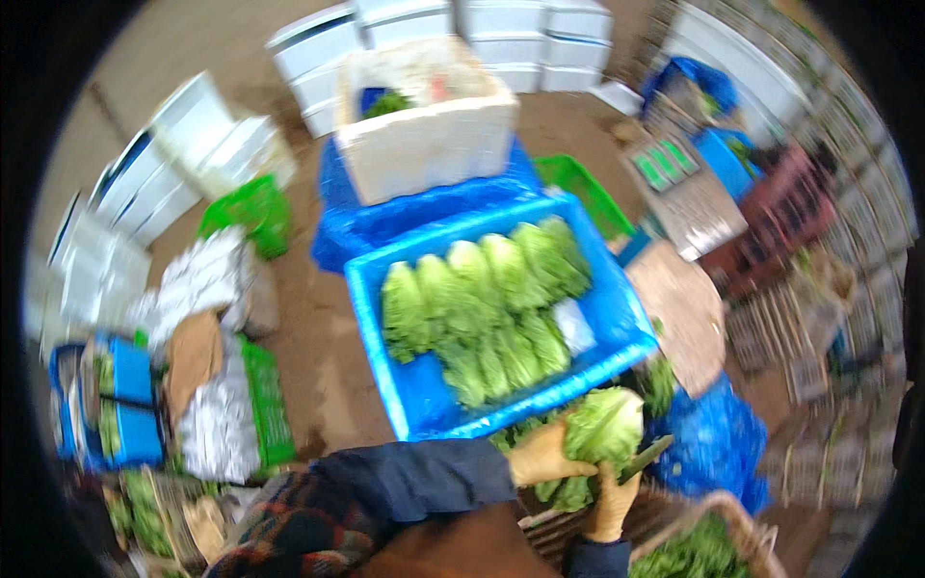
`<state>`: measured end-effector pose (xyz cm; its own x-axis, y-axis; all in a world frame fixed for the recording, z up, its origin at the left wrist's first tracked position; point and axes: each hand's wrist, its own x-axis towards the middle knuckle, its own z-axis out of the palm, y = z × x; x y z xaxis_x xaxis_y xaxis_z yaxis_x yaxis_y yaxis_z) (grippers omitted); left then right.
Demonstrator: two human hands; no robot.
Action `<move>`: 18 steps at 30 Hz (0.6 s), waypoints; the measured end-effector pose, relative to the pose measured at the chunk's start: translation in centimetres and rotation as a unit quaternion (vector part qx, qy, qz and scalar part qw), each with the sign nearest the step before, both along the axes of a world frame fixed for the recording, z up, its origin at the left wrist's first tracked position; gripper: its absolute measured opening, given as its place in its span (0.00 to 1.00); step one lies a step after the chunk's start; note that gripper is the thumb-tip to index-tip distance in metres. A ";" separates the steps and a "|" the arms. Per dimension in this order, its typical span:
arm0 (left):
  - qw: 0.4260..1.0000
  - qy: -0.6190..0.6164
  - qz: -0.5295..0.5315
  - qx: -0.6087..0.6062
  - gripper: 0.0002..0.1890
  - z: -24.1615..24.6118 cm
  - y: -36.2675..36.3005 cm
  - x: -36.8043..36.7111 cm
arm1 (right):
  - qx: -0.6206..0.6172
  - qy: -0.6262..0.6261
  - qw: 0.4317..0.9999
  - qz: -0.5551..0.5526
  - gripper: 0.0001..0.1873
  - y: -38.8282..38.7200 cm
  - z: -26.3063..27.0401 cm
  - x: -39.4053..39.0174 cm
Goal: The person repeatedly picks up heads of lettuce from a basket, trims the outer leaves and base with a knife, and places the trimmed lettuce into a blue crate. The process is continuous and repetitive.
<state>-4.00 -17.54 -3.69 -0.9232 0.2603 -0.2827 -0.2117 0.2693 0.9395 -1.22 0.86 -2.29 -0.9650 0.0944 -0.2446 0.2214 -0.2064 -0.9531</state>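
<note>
My left hand [540, 455], in a yellowish glove, is closed around the lower part of a romaine-type lettuce head [607, 426]. Close against it, my right hand [614, 506], gloved too, grips a knife [647, 459] whose blade points up and to the right beside the lettuce. The knife's handle is hidden in the fingers. Loose green leaves hang just below the lettuce. In front of me a crate lined with blue plastic [376, 347] holds two rows of lettuce heads [470, 289], with a small white packet [573, 326] at its right side.
A white foam box [430, 152] stands beyond the lined crate. A scale [683, 195] and a round board [679, 311] are at the right, above a blue plastic bag [708, 441]. A basket of greens [697, 549] sits at bottom right; a green crate [266, 404] stands left.
</note>
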 end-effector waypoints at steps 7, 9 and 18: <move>0.916 0.006 0.386 0.113 0.43 3.0 -19.7 8.7 | 0.133 0.021 0.976 0.172 0.26 -12.4 -2.1 -12.0; 0.850 0.069 0.475 0.219 0.35 2.8 -22.1 11.0 | 0.210 0.069 0.947 0.232 0.27 -19.6 -5.7 -14.4; 0.826 0.093 0.553 -0.054 0.40 -4.4 -31.7 9.8 | 0.443 0.162 0.828 0.303 0.49 -43.7 -18.5 -11.7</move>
